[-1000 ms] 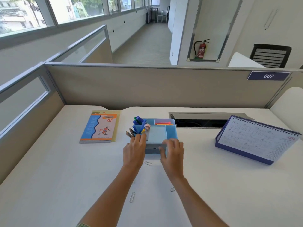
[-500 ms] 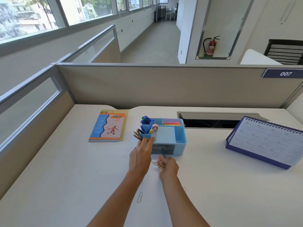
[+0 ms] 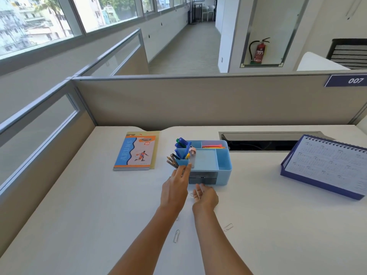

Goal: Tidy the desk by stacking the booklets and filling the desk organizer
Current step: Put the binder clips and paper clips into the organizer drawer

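A light blue desk organizer (image 3: 224,165) stands mid-desk with markers and pens (image 3: 181,145) in its left cup and pencils (image 3: 172,160) leaning at its left side. My left hand (image 3: 175,188) reaches to the organizer's front left corner, fingers straight, touching it. My right hand (image 3: 205,196) lies on the desk just in front of the organizer's grey drawer (image 3: 202,178), fingers loosely curled over a paper clip (image 3: 192,195). A stack of booklets (image 3: 137,153) lies to the left. Loose paper clips (image 3: 176,236) lie near my forearms.
A blue spiral desk calendar (image 3: 325,167) stands at the right. A cable slot (image 3: 264,141) opens in the desk behind the organizer. Beige partition walls (image 3: 198,102) close the back and left. Another paper clip (image 3: 228,227) lies right of my right forearm.
My right hand has come off the organizer's drawer front and dropped to the desk by a paper clip. My left hand stays at the organizer's left corner. The view shifted left.
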A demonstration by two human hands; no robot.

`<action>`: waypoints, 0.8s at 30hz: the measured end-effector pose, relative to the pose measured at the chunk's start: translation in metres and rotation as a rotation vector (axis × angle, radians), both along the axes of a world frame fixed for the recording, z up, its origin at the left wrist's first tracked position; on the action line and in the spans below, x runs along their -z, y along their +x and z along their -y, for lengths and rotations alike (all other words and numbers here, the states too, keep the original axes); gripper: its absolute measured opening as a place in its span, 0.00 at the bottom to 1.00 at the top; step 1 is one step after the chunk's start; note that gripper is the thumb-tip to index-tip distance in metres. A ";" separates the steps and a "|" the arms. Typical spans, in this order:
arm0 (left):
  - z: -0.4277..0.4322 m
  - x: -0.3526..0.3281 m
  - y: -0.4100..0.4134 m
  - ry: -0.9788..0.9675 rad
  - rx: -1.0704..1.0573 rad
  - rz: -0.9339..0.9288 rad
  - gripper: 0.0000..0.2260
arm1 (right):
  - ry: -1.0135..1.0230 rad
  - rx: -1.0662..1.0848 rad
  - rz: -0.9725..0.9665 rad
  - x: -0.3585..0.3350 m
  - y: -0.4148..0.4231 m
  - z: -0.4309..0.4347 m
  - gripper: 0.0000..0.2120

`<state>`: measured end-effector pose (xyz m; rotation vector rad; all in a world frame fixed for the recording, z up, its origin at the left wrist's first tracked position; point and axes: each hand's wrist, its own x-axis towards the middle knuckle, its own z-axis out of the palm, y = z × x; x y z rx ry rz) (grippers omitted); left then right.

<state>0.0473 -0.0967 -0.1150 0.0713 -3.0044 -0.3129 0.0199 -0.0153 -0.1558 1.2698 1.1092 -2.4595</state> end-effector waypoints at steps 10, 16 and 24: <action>0.003 0.008 0.004 0.007 -0.007 0.011 0.33 | -0.056 0.021 -0.046 -0.002 0.035 -0.014 0.20; 0.008 0.010 0.018 0.085 0.028 -0.110 0.34 | 0.096 -0.126 -0.080 0.005 0.042 -0.031 0.14; 0.015 0.053 0.071 0.133 -0.039 -0.060 0.31 | 1.454 -0.883 -0.470 0.035 0.063 -0.034 0.13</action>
